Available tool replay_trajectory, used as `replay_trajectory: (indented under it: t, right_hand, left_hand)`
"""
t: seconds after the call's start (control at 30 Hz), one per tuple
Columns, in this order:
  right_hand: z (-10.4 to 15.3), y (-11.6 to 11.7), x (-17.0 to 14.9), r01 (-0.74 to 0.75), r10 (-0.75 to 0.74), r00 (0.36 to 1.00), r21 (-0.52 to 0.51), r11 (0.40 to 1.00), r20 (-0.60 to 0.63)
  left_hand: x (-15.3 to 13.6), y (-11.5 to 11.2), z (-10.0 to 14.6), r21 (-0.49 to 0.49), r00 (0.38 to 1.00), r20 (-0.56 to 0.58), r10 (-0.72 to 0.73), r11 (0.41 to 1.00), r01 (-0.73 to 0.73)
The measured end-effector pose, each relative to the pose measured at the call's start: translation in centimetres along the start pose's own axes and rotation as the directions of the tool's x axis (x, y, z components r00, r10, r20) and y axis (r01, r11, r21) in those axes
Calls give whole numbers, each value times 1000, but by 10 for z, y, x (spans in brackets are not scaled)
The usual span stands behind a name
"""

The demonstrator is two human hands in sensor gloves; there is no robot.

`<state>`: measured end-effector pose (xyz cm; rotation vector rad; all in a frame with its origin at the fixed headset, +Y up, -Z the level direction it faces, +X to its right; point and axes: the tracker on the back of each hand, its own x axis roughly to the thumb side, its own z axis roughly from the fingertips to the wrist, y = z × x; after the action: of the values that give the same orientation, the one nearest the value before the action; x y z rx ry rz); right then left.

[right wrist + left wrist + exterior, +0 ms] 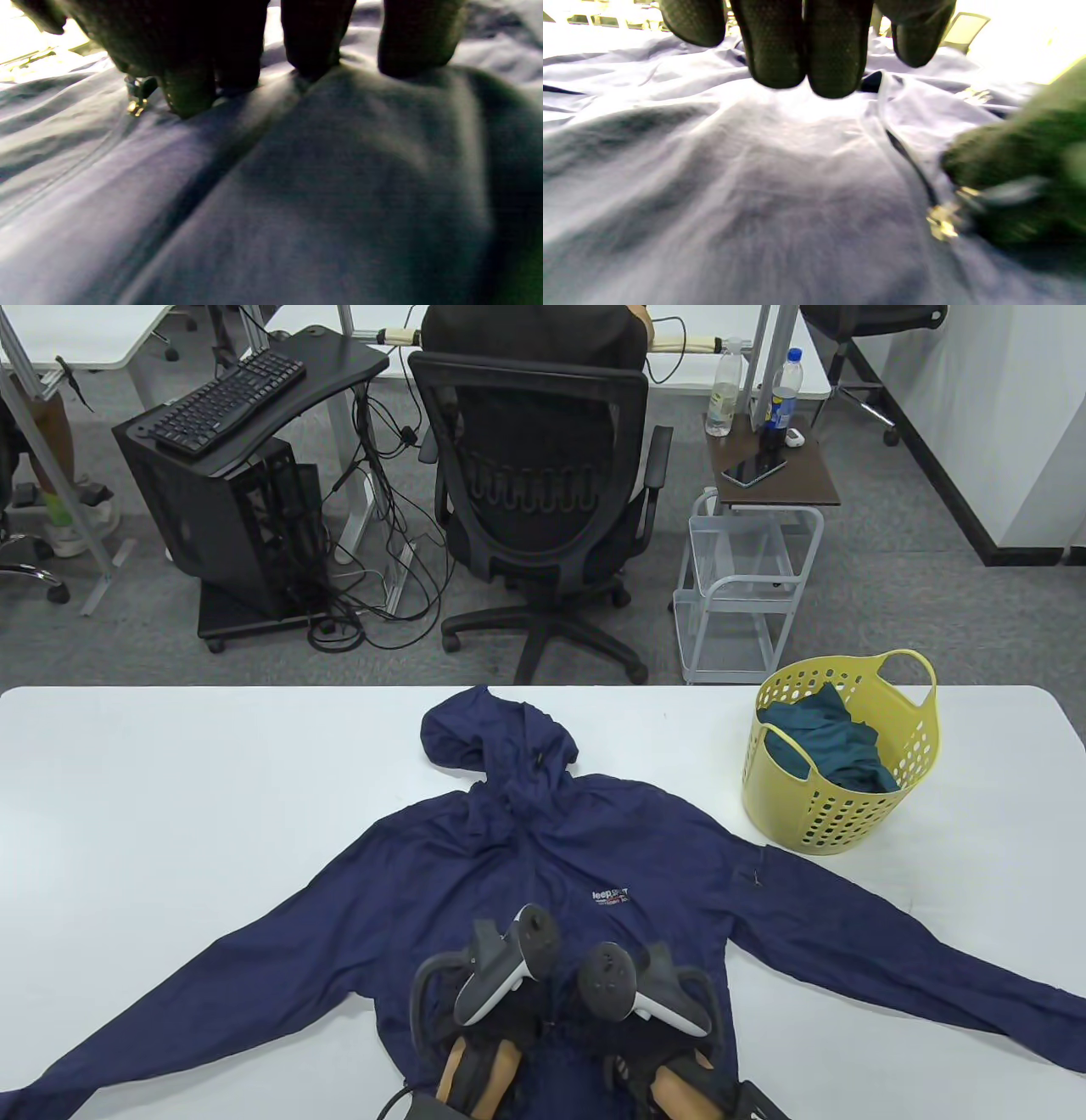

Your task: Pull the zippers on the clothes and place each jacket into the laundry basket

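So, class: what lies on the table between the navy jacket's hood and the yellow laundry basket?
In the table view, only bare white table lies between the hood and the yellow laundry basket; a teal garment sits inside the basket.

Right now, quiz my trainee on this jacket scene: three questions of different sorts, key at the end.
1. True or false: the yellow laundry basket already holds a garment.
2. Multiple choice: the navy jacket lies (A) spread flat on the white table, (B) folded, (C) inside the basket.
3. Fill in: beside the right hand fingertips sits the metal zipper ____.

Key: 1 true, a teal garment is inside. 2 A. 3 pull; the left hand has its fingertips on the fabric nearby.
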<state>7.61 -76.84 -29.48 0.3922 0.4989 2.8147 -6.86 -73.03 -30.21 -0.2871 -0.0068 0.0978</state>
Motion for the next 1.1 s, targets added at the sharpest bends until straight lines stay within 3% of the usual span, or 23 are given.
replay_trajectory:
  t: [0.07, 0.2, 0.43, 0.83, 1.1]
  right_hand:
    - [-3, -1, -7, 27, -28, 999, -34, 999, -26]
    - [-4, -2, -14, 30, -32, 999, -62, 998, -41]
    - [5, -2, -10, -19, 24, 999, -98, 995, 45]
    - [23, -2, 26, -155, 175, 974, -139, 978, 145]
    - [30, 4, 42, -218, 225, 952, -59, 974, 208]
  left_hand:
    - [10, -5, 2, -49, 999, 26, -18, 999, 19]
    - [19, -27, -8, -266, 997, 30, -78, 960, 83]
    - [7, -32, -19, -347, 996, 4, -84, 935, 80]
    - [-21, -36, -42, -300, 998, -67, 10, 953, -30]
    - [-33, -39, -54, -137, 998, -70, -3, 990, -7]
